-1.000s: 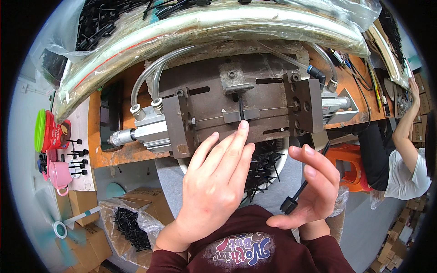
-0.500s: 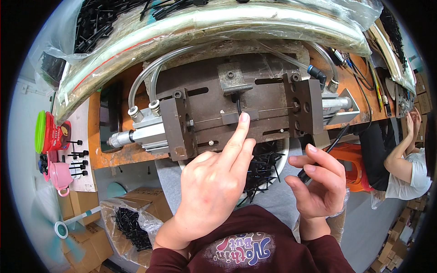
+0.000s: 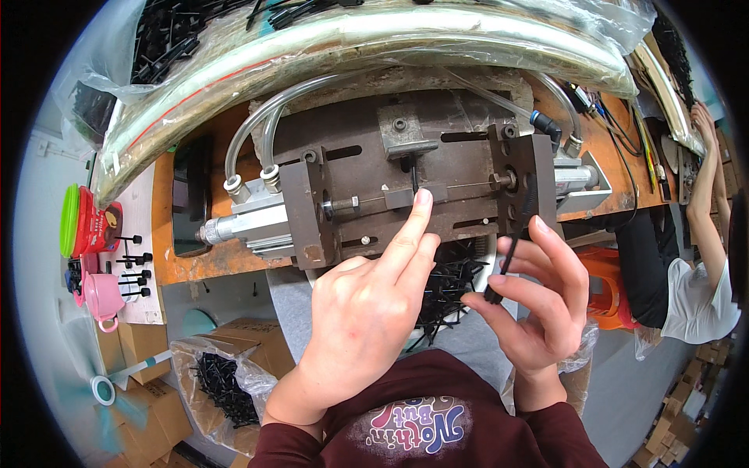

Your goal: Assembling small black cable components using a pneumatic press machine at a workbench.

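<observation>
My left hand (image 3: 363, 327) reaches over a dark metal fixture (image 3: 460, 164). Its index finger is stretched out, the tip on the lower end of a slim black rod (image 3: 415, 178) at a small central block (image 3: 433, 192). The middle finger lies alongside; the other fingers are partly hidden. To the right, my right hand (image 3: 538, 312) pinches a thin black plastic stick (image 3: 512, 249) between thumb and fingers. That stick slants upward, its far end in front of the fixture's right upright plate (image 3: 537, 164).
Air cylinders, left (image 3: 253, 218) and right (image 3: 573, 179), flank the fixture, with clear hoses (image 3: 257, 117). Below lies a tub of black sticks (image 3: 449, 292). A plastic-lined box (image 3: 222, 382) stands lower left, pink cup (image 3: 101, 295) at left. Another person's arm (image 3: 706, 179) shows at right.
My right hand has swung the black stick more upright and into clearer view. The threaded rods on both sides have moved inward. My left hand has barely moved. The other person's arms have risen.
</observation>
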Demonstrator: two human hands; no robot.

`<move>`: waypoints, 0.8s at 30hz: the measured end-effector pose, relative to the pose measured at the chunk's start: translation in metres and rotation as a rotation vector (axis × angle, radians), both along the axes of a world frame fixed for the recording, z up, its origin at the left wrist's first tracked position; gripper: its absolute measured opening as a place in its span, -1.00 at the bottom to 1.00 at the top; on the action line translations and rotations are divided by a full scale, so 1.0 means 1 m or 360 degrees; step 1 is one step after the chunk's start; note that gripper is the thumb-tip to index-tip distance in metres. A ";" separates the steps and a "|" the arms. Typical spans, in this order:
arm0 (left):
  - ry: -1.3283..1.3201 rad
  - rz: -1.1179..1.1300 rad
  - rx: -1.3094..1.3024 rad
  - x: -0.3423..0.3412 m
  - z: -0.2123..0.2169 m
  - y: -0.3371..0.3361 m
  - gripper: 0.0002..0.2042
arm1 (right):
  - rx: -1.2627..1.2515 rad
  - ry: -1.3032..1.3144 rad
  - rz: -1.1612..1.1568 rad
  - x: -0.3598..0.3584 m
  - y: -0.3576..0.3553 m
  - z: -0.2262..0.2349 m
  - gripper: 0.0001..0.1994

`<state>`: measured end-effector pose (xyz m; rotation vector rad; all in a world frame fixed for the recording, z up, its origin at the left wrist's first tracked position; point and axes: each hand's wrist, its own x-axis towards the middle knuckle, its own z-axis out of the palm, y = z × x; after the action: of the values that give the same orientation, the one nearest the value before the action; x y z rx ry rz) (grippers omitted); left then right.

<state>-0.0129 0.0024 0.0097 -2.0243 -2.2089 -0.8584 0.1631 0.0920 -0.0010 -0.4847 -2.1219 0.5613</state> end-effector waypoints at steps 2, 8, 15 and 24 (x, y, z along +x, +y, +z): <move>-0.0013 -0.0007 0.0004 -0.001 -0.001 0.000 -0.74 | 0.0003 -0.0080 -0.0036 -0.004 -0.003 0.004 -0.60; -0.0016 -0.0061 -0.0002 -0.001 0.000 -0.004 -0.73 | -0.0037 -0.0064 -0.0045 -0.018 -0.002 0.000 -0.70; -0.0253 -0.0194 -0.0163 -0.007 -0.006 -0.039 -0.76 | 0.0125 -0.0254 0.0142 -0.035 -0.001 -0.002 -0.74; -0.0627 -0.0479 -0.0284 -0.005 -0.023 -0.059 -0.68 | 0.0382 -0.0579 -0.0022 -0.050 -0.006 -0.005 -0.74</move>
<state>-0.0180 -0.0571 -0.0129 -2.5077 -2.2649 -1.2240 0.1128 0.0862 -0.0063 -0.4922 -2.4895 0.2143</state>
